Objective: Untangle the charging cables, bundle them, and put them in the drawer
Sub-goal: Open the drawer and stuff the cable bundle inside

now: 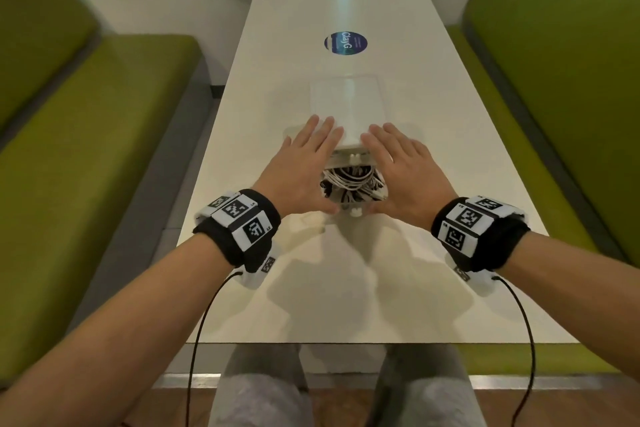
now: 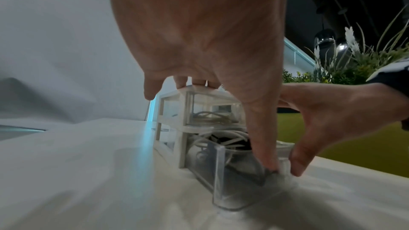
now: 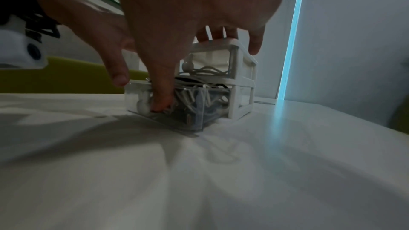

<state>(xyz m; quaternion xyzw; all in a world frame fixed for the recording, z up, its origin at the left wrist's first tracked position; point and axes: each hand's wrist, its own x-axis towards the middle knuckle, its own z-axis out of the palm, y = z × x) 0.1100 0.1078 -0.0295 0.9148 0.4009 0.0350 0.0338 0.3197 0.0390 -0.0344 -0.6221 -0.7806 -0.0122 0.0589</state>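
My flat, spread left hand (image 1: 304, 163) and right hand (image 1: 401, 166) flank the drawer (image 2: 230, 172); light, slippery plastic, so I push its front, soft cables (image 1: 349, 180) inside.

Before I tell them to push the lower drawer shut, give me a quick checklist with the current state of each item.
1. Cables inside the lower drawer: ok, coiled within its clear walls.
2. Any cable over the drawer rim: cannot tell, the loops ride high near the frame.
3. Cabinet braced: ok, fingers of the left hand and right hand rest on its top.
4. Thumbs at the drawer front: ok, both sit beside its knob.
5. Drawer position: not ok, it stands pulled out.
6. Table around the cabinet: ok, no stray cable visible.
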